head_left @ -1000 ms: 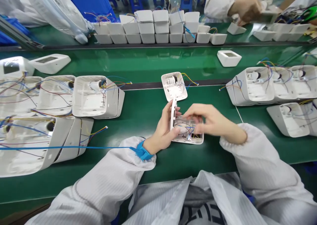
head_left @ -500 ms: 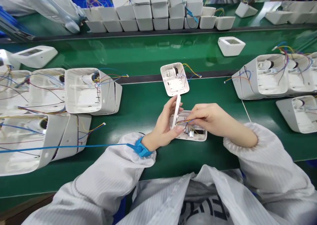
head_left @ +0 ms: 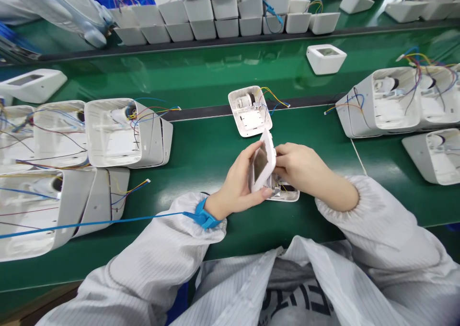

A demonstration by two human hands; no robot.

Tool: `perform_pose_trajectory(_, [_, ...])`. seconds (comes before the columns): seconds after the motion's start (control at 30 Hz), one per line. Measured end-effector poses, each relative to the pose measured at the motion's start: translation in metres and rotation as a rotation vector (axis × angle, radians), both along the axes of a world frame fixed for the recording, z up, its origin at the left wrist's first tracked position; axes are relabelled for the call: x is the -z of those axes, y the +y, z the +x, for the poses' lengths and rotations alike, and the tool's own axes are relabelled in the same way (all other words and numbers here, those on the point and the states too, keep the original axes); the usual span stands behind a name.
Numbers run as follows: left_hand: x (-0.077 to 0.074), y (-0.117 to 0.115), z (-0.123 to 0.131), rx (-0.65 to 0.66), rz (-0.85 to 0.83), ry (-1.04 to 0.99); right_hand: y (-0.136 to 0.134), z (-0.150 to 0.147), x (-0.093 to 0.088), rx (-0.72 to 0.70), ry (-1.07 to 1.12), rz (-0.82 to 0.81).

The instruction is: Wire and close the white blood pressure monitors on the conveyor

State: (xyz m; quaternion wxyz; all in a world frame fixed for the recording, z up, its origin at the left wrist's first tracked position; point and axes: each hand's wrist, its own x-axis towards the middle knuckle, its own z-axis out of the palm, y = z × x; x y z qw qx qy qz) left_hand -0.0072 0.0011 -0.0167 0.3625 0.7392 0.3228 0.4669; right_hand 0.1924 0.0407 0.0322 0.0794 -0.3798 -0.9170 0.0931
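Observation:
My left hand (head_left: 239, 185) is closed on a white front cover with a grey display window (head_left: 261, 165), holding it tilted up on edge. Below and behind this cover lies an open white housing (head_left: 293, 195) on the green bench, with a small metal part and thin wires inside. My right hand (head_left: 302, 168) is closed, its fingers pinched on the thin coloured wires behind the cover; the cover hides its fingertips in part. Just beyond my hands stands another open white housing (head_left: 250, 111) with a white cylinder and loose coloured wires.
Several open white housings with wires (head_left: 118, 134) stand at left, more (head_left: 395, 101) at right. A closed white unit (head_left: 326, 59) sits on the far strip. Stacked white housings (head_left: 226, 12) line the back. A blue wrist-strap cord (head_left: 108, 221) runs left from my left wrist.
My left hand has turned the cover so its display face now shows. My right hand has moved slightly left and up, in behind the cover. The view has shifted a little.

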Motion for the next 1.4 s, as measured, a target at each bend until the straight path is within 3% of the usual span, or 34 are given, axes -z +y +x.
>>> perform_pose_trajectory(0.17, [-0.01, 0.004, -0.002, 0.04, 0.219, 0.233, 0.0, -0.001, 0.004, 0.083, -0.025, -0.097])
perform_pose_trajectory(0.27, [-0.018, 0.007, -0.007, 0.115, 0.282, 0.431, 0.012, 0.007, 0.002, 0.103, 0.036, -0.303])
perform_pose_trajectory(0.33, [-0.022, 0.009, -0.01, 0.147, 0.249, 0.528, 0.021, 0.016, -0.004, 0.061, 0.194, -0.513])
perform_pose_trajectory(0.4, [-0.024, 0.01, -0.013, 0.166, 0.208, 0.598, 0.026, 0.023, -0.01, 0.128, 0.437, -0.666])
perform_pose_trajectory(0.53, [-0.025, 0.01, -0.014, 0.185, 0.175, 0.689, 0.021, 0.016, -0.011, 0.421, 0.848, -0.72])
perform_pose_trajectory(0.63, [-0.022, 0.007, -0.009, 0.171, 0.122, 0.701, 0.011, -0.001, -0.002, 0.385, 0.868, -0.751])
perform_pose_trajectory(0.8, [-0.013, -0.003, 0.005, 0.05, 0.074, 0.667, 0.002, -0.016, 0.008, 0.377, 0.916, -0.575])
perform_pose_trajectory(0.93, [-0.008, -0.005, 0.006, -0.218, 0.229, 0.585, 0.001, -0.012, 0.011, 0.459, 0.82, -0.361])
perform_pose_trajectory(1.0, [-0.008, -0.002, 0.003, -0.289, 0.311, 0.581, 0.003, -0.009, 0.015, 0.479, 0.718, -0.327])
perform_pose_trajectory(1.1, [-0.013, 0.004, -0.004, -0.254, 0.335, 0.447, 0.006, -0.006, 0.021, 0.426, 0.68, -0.312])
perform_pose_trajectory(1.23, [-0.02, 0.008, -0.013, -0.242, 0.144, 0.2, 0.005, -0.003, 0.024, 0.229, 0.763, -0.136])
perform_pose_trajectory(1.4, [-0.019, 0.006, -0.016, -0.262, 0.124, 0.224, 0.001, -0.002, 0.024, 0.14, 0.775, -0.033])
